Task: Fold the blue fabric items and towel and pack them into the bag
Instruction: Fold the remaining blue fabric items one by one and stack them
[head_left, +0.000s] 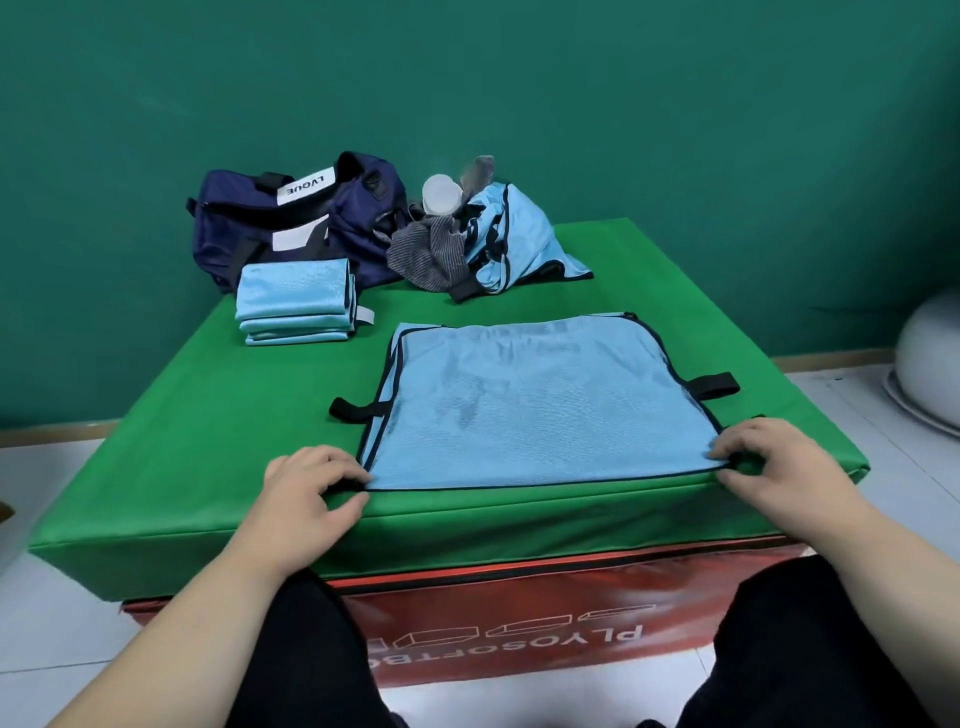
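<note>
A: We log the grips. Left hand (311, 483) pinches the near corner of the vest (535, 410) on its side; right hand (769, 462) pinches the other near corner. Fingers are curled on the cloth on both sides.

B: The vest lies flat between the hands and spreads away from them. Its near edge sits just inside the rim of the mat (208, 415).

A: Risks, as we judge them. The mesh looks slick, so if one pinch slips mid-fold the halves land askew. The straps (358, 408), just beyond each hand, could tuck under and leave a lump.

B: With that edge so close to the rim by the hands, a pull toward us may drag the vest off.

A: Further out, a folded stack (296, 301) lies beyond the left hand, with the bag (291, 228) behind it. Far beyond the vest, between the hands' lines, a blue heap (514, 234), the towel (431, 249) and a bottle (441, 195) crowd together. Tugging the towel could tip the bottle.

B: Surface: green padded mat on a red box (519, 613) with lettering. It looks soft, so creases may not set sharp.

A: Room: teal wall (623, 104), pale floor (62, 623), and a white dome (930, 353) outboard of the right hand.
</note>
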